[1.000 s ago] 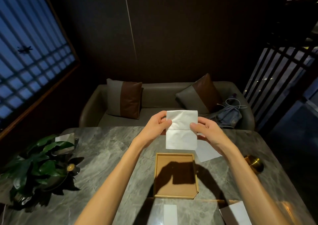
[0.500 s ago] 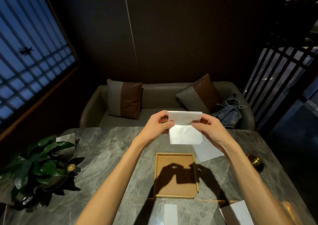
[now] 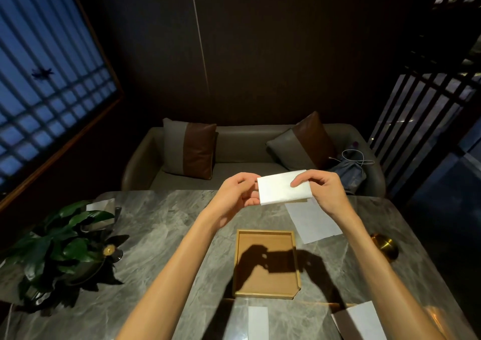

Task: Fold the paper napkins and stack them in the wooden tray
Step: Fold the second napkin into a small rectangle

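**Folded napkin held above wooden tray**

Dim room, grey marble table, sofa with two cushions behind. Folded white napkin up in the air over the table's far half, beyond the wooden tray. Left hand pinching the napkin's left edge; right hand pinching its right side, thumb on top. Tray bare inside, crossed only by the hands' shadow. Flat unfolded napkin lying on the table just right of the tray's far corner. Potted plant at the table's left, brass object at the right.
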### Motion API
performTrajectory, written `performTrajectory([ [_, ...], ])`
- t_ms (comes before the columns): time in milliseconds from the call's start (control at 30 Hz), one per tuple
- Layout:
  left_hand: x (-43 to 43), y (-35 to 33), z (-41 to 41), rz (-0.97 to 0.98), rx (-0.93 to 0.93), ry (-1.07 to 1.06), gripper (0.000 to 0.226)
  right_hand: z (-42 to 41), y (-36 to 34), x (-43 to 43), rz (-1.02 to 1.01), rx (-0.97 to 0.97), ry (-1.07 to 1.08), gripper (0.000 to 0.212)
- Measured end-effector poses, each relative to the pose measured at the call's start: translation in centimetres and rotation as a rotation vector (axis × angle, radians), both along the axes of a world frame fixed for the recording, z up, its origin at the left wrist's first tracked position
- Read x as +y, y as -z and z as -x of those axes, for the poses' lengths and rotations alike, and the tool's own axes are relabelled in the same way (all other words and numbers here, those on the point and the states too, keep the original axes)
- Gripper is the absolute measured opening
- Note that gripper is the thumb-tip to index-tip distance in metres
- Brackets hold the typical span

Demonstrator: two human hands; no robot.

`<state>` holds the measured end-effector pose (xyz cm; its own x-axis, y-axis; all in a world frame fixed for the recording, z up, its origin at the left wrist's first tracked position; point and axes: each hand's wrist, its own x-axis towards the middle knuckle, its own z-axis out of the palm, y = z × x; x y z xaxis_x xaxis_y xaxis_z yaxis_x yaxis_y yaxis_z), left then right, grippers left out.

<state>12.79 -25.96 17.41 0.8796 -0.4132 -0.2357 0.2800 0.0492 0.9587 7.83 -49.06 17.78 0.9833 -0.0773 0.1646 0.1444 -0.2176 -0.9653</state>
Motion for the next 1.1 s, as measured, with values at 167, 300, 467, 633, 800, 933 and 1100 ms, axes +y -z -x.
performTrajectory([
  [167, 0.2, -0.3, 0.5, -0.052, -0.069, 0.083, 0.020, 0.0, -0.6, 0.3, 0.054, -0.019, -0.074, 0.046],
  [300, 0.0, -0.1, 0.6, -0.046, -0.104, -0.021, 0.018, -0.1, -0.2, 0.6, -0.212, 0.155, -0.081, 0.031],
  [467, 0.1, 0.3, 1.5, -0.097, -0.097, 0.065, 0.032, 0.2, 1.1, 1.6, -0.235, 0.262, 0.020, 0.054],
  [633, 0.3, 0.2, 2.9, -0.214, -0.113, 0.212, 0.038, -0.3, 0.3, 1.1, -0.024, 0.260, -0.076, 0.068],
  [800, -0.1, 1.1, 3.6, -0.320, -0.222, 0.071, 0.025, -0.1, 0.7, 2.2, -0.090, 0.351, -0.094, 0.062],
  [933, -0.1, 2.6, 4.3, -0.309, -0.199, -0.107, 0.023, 1.5, 3.5, 3.2, -0.186, 0.445, -0.091, 0.048],
  [1100, 1.1, 5.0, 5.5, -0.290, -0.115, -0.065, 0.036, 3.2, 6.3, 4.2, -0.123, 0.438, 0.016, 0.042],
])
